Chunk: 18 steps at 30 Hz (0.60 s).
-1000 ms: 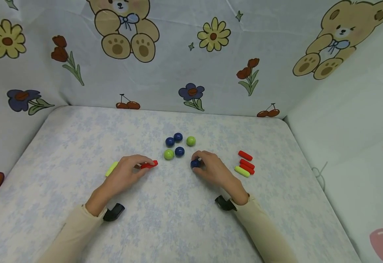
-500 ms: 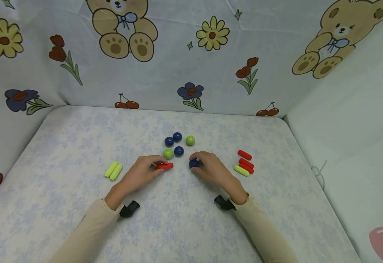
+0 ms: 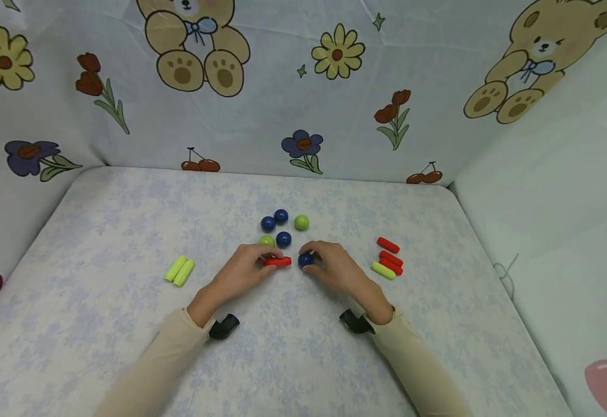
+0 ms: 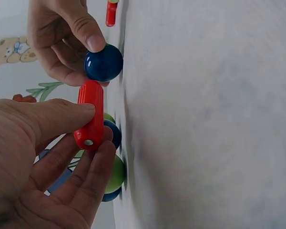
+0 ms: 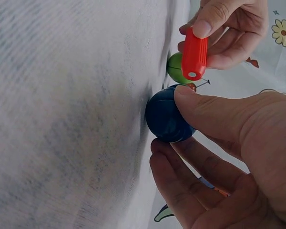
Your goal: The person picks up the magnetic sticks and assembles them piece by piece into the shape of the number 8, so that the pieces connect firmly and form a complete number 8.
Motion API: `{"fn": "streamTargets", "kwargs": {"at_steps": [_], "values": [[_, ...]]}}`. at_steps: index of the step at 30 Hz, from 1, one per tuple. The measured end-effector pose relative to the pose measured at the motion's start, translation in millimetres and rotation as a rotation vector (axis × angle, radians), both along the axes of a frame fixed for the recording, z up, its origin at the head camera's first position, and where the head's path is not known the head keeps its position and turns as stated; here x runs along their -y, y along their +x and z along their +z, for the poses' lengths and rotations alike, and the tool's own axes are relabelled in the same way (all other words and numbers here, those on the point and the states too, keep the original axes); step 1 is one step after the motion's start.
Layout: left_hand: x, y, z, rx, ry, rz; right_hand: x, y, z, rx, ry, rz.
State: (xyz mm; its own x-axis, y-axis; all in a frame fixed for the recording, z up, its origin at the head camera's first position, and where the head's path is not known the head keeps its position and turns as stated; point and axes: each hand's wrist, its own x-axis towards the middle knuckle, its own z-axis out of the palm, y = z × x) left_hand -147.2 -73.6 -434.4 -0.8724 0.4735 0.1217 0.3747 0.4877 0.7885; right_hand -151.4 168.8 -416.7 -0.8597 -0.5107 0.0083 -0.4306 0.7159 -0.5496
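Right here in front of me, the person's right hand (image 3: 337, 271) is half curled, thumb on one side and fingertips on the other, pinching a dark blue ball (image 3: 304, 262), smooth, round and glossy enough to catch the light. The left hand (image 3: 238, 271) is bent about as far, and it pinches a red stick (image 3: 280, 262) between thumb and fingers. That stick is just to the left of the dark blue ball, one end facing it across a slim gap. It looks like hard plastic, ribbed lengthwise, with a small pale disc set in its end.

Beyond the dark blue ball, mostly a little to its left, sit three other blue balls (image 3: 284, 240) and two green balls (image 3: 302, 223), equally shiny; the left hand partly covers one green one. Well to the left of the dark blue ball, two yellow-green sticks (image 3: 184, 273) lie side by side. Well to its right, past the right hand, are three loose red sticks (image 3: 388, 245) and a lone yellow-green stick (image 3: 383, 270).

The surface (image 3: 282, 359) under it all is mottled pale blue and white. Farther back than the dark blue ball rises a creased cloth (image 3: 277, 75) printed with bears and flowers.
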Motion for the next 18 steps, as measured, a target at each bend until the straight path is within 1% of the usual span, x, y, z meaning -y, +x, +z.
{"fn": "streamTargets", "kwargs": {"at_steps": [6, 11, 18], "values": [[-6.4, -1.8, -1.5, 0.006, -0.009, -0.005, -0.1, 0.2, 0.6, -0.002, -0.002, 0.009], [-8.5, -3.2, -3.6, 0.013, -0.008, -0.011, -0.6, -0.2, -0.2, -0.009, -0.001, 0.018], [-11.4, -3.4, -3.7, 0.013, -0.011, -0.015, -2.1, -0.2, 1.1, -0.012, 0.005, 0.028]]}}
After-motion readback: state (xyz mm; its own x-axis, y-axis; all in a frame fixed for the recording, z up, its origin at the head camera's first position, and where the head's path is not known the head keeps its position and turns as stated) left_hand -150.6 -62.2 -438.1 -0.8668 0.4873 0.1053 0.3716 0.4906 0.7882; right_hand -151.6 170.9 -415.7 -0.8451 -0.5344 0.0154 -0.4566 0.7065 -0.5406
